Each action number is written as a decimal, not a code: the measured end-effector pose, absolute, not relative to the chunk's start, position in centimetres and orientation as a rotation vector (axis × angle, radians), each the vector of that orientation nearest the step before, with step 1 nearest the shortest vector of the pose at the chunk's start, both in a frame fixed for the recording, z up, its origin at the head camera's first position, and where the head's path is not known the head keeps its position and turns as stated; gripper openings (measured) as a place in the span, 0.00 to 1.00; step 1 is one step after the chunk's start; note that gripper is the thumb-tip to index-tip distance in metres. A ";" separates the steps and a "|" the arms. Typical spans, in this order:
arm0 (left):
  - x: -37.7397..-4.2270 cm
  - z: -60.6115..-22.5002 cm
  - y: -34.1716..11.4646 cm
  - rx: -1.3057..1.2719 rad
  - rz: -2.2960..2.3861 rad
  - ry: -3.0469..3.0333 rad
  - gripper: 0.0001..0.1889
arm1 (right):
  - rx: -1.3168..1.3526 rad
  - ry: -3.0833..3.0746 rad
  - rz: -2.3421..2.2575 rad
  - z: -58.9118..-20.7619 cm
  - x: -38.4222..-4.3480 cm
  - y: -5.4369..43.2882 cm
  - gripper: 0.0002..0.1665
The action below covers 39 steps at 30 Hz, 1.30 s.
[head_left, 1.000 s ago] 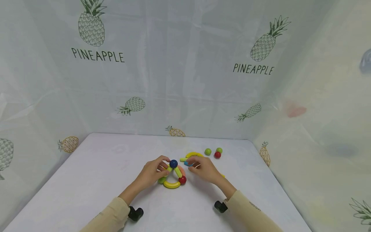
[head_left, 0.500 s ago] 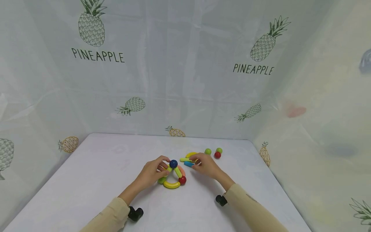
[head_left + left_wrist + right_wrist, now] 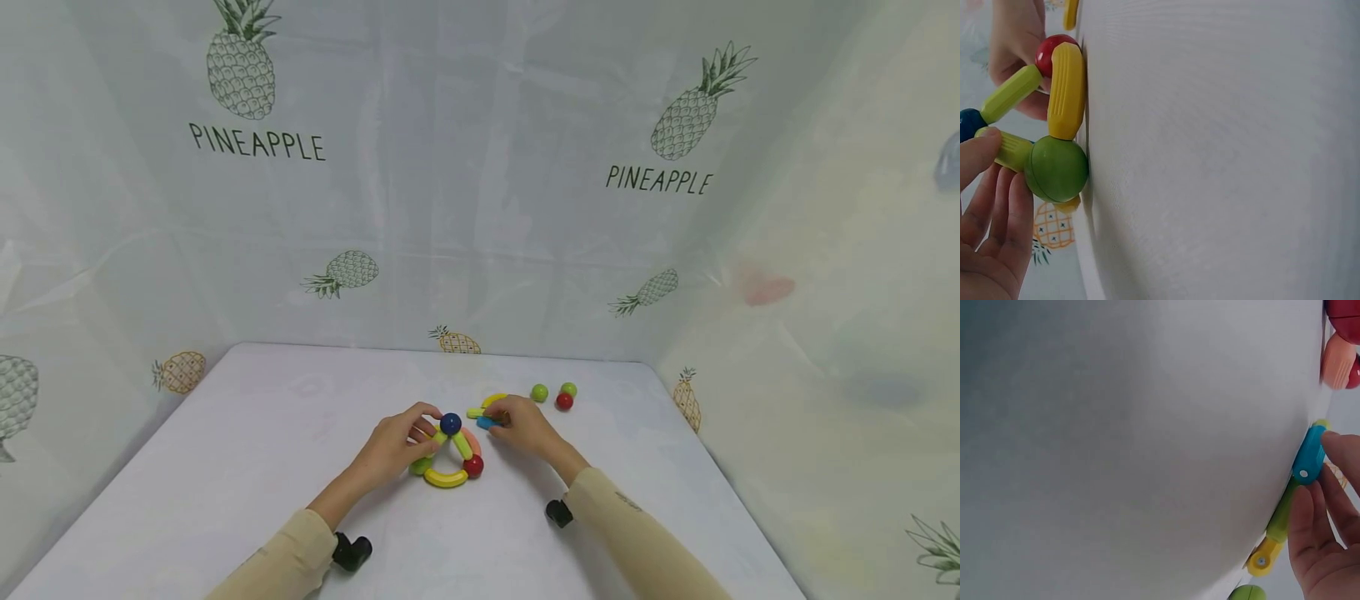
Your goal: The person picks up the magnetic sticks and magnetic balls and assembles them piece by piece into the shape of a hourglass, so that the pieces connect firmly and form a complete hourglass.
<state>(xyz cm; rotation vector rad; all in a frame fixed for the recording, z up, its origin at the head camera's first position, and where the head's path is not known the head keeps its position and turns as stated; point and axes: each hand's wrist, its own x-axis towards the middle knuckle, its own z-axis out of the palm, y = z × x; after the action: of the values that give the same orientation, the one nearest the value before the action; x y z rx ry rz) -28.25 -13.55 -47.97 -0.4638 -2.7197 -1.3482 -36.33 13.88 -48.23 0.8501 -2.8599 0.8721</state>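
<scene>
My left hand (image 3: 393,442) pinches a yellow-green magnetic rod (image 3: 1015,151) between thumb and fingers. That rod belongs to a small frame on the table, with a dark blue ball (image 3: 451,423) on top, a second yellow-green rod (image 3: 462,446), a red ball (image 3: 473,466), a green ball (image 3: 1057,169) and a yellow curved rod (image 3: 446,478) along its base. To its right, my right hand (image 3: 525,427) has thumb and fingers around a blue magnetic rod (image 3: 1310,453) low at the tabletop. A salmon curved rod (image 3: 472,440) lies at the frame's far side.
Just beyond the blue rod lie a loose yellow-green rod (image 3: 476,412) and a yellow curved rod (image 3: 494,399). Farther back right sit two green balls, one (image 3: 539,392) apart and one (image 3: 569,389) by a red ball (image 3: 565,402). A pineapple-print curtain (image 3: 465,208) surrounds the white table (image 3: 300,400).
My right hand moves off the blue rod, then closes back around it, shifting slightly left. The left hand stays on the frame, which stands as before.
</scene>
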 end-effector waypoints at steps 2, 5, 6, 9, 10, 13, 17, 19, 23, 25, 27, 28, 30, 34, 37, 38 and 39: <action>-28.3 -48.0 -13.5 -0.471 -1.349 -2.720 0.22 | 0.841 -2.876 0.876 -48.3 -36.4 13.8 0.14; -28.3 -48.1 -13.5 -0.480 -1.344 -2.721 0.22 | 0.837 -2.902 0.869 -48.3 -36.4 13.8 0.14; -28.3 -48.1 -13.5 -0.481 -1.342 -2.723 0.22 | 0.838 -2.909 0.865 -48.3 -36.4 13.8 0.14; -28.3 -48.1 -13.5 -0.479 -1.337 -2.724 0.22 | 0.846 -2.929 0.830 -48.2 -36.3 13.8 0.15; -28.3 -48.1 -13.5 -0.472 -1.340 -2.728 0.22 | 0.851 -2.935 0.812 -48.2 -36.3 13.8 0.15; -28.4 -48.0 -13.5 -0.457 -1.346 -2.731 0.23 | 0.857 -2.958 0.750 -48.0 -36.2 13.8 0.15; -28.4 -48.0 -13.5 -0.441 -1.354 -2.732 0.23 | 0.865 -2.968 0.694 -47.9 -36.1 13.9 0.14; -28.4 -48.0 -13.5 -0.448 -1.353 -2.730 0.23 | 0.872 -2.963 0.684 -48.0 -36.1 13.9 0.14; -28.4 -48.1 -13.5 -0.463 -1.351 -2.729 0.23 | 0.877 -2.949 0.743 -47.9 -35.9 14.1 0.14; -28.4 -48.0 -13.5 -0.460 -1.353 -2.731 0.23 | 0.862 -2.940 0.827 -47.6 -35.6 14.1 0.14; -28.4 -48.0 -13.6 -0.462 -1.347 -2.733 0.23 | 0.853 -2.914 0.927 -47.3 -35.3 14.0 0.15; -28.4 -48.0 -13.6 -0.460 -1.351 -2.734 0.23 | 0.847 -2.900 0.976 -47.0 -35.0 13.8 0.15; -28.3 -48.0 -13.6 -0.462 -1.350 -2.734 0.23 | 0.841 -2.867 1.060 -46.5 -34.6 13.5 0.16; -28.3 -47.9 -13.6 -0.463 -1.364 -2.730 0.22 | 0.853 -2.783 1.191 -45.3 -33.8 12.7 0.17; -28.4 -47.9 -13.6 -0.464 -1.375 -2.726 0.21 | 0.862 -2.713 1.274 -44.5 -33.1 12.2 0.17; -28.4 -47.9 -13.6 -0.468 -1.376 -2.726 0.21 | 0.860 -2.696 1.304 -44.3 -32.9 12.0 0.18; -28.4 -47.9 -13.6 -0.472 -1.376 -2.724 0.21 | 0.862 -2.679 1.327 -44.1 -32.6 11.8 0.18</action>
<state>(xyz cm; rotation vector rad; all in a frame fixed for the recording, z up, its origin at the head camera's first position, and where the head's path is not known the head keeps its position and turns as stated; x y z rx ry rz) -28.36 -13.63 -47.95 -0.4719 -2.7241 -1.3762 -32.64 11.83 -44.08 0.8623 -2.6789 1.3273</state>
